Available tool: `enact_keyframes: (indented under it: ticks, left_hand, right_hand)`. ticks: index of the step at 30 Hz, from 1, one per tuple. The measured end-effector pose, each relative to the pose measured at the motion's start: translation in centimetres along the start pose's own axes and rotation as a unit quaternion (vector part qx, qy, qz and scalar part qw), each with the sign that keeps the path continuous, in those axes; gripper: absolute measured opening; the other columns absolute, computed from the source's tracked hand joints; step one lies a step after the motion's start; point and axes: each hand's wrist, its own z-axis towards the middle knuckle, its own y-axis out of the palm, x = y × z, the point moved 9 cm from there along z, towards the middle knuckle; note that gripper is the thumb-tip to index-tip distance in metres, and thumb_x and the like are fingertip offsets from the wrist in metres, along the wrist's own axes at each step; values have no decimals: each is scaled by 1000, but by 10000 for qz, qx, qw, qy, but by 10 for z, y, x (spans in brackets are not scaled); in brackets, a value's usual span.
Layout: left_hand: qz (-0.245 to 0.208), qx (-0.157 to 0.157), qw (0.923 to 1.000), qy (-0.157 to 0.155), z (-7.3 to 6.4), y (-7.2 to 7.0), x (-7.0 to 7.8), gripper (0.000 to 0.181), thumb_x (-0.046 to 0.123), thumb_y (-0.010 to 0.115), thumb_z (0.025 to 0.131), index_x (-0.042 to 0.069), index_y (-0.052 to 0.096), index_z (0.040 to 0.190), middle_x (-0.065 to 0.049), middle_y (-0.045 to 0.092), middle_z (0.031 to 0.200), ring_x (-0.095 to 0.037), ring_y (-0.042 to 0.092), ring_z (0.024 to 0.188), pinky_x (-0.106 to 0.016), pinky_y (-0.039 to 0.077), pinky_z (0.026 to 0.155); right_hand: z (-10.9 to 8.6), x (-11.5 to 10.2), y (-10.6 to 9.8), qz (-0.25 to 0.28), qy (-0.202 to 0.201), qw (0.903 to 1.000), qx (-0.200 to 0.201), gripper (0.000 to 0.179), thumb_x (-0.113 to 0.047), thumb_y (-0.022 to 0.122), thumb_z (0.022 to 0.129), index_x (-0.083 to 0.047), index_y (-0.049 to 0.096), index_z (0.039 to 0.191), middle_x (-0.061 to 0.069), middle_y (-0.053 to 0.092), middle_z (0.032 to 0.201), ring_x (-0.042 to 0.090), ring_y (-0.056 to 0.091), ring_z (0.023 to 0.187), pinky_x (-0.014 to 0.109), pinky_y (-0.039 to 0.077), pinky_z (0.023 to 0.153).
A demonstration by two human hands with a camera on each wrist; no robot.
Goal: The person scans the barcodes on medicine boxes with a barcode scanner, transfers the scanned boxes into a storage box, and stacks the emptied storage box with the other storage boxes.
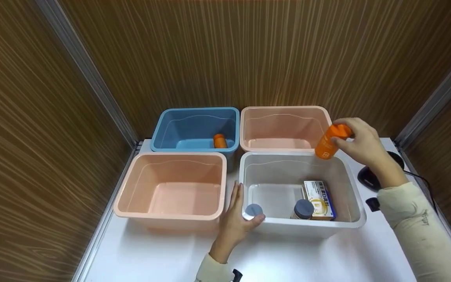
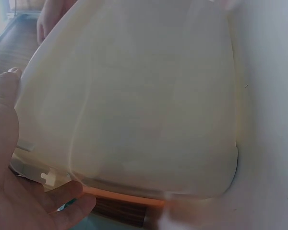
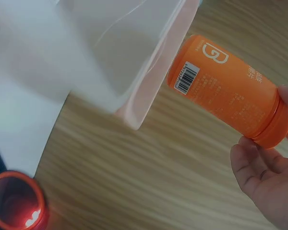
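The orange bottle point(image 1: 326, 146), axis slanted, base leftward, was pinched by the right hand point(image 1: 361, 143); the grey bin point(image 1: 292, 226) was touched by the spread left hand point(image 1: 236, 220).

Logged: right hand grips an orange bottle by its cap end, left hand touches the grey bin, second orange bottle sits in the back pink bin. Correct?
Not quite: the head view shows the second orange bottle in the blue bin, not the back pink bin. The right hand does grip an orange bottle by its cap end, and the left hand touches the grey bin.
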Motion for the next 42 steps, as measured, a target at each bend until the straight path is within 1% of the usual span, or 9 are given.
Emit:
enact_keyframes:
  ticks: [3,6,10,18,22,27,36,39,42]
  left_hand:
    - [5,10,10000,-45,0,0,-1,113,75,63,81,16,16,164,-1,7,169,-37,22,149,-53,45,101]
    - [-73,18,9999,-69,0,0,-1,113,74,65,80,16,15,164,-1,6,170,-37,34,143,-46,52,89]
    - [-130,26,9999,-90,0,-1,0,115,74,66,79,16,15,164,-1,6,170,-37,42,136,-37,53,77]
    - [-146,-34,9999,30,-3,2,3,113,71,68,80,16,15,164,0,6,170,-36,33,144,-30,51,71]
    - [-99,-40,9999,60,-4,3,4,113,70,67,80,15,15,164,0,8,169,-34,27,147,-29,45,65]
    - [-104,17,9999,27,-6,1,4,114,73,67,79,15,16,164,-1,8,169,-35,23,149,-38,50,88]
    - [-326,92,9994,46,-9,-5,0,112,63,73,81,14,14,164,-3,6,169,-37,19,149,-41,49,93]
    - [-335,181,9992,158,-8,-6,1,111,58,76,81,14,15,163,-3,8,169,-36,30,145,-35,52,80]
    - [-318,223,9988,296,-8,-4,4,113,65,73,81,13,16,163,-4,10,169,-37,34,143,-34,53,78]
  right_hand:
    - [11,-14,11,23,-189,9998,-37,42,-11,71,94,-1,59,133,19,53,129,37,53,113,57,46,97]
    - [22,-27,23,-8,-349,9994,-89,43,-10,72,93,-1,59,134,19,54,129,38,53,113,59,46,96]
    - [37,-44,41,-75,-662,9977,-154,41,-9,73,92,-3,60,130,18,55,128,38,54,111,61,47,94]
    - [57,-80,73,-138,-1210,9924,-195,38,-6,75,90,-1,63,125,17,59,122,36,55,110,56,47,93]
    - [67,-96,88,-106,-1201,9922,-316,39,-9,75,90,-4,63,127,15,59,121,35,56,107,54,48,92]
    - [80,-114,115,70,-992,9924,-731,42,-12,73,93,-7,60,132,12,55,124,31,53,108,49,50,93]
    - [109,-159,170,329,-1069,9889,-978,39,-11,72,94,-7,60,131,13,55,123,30,53,108,43,52,92]
    - [117,-169,186,456,-1061,9881,-1015,38,-11,71,95,-8,59,131,13,54,123,29,54,109,42,52,94]
    - [120,-172,203,581,-988,9875,-1078,40,-11,71,95,-9,58,133,13,53,125,29,53,112,41,51,96]
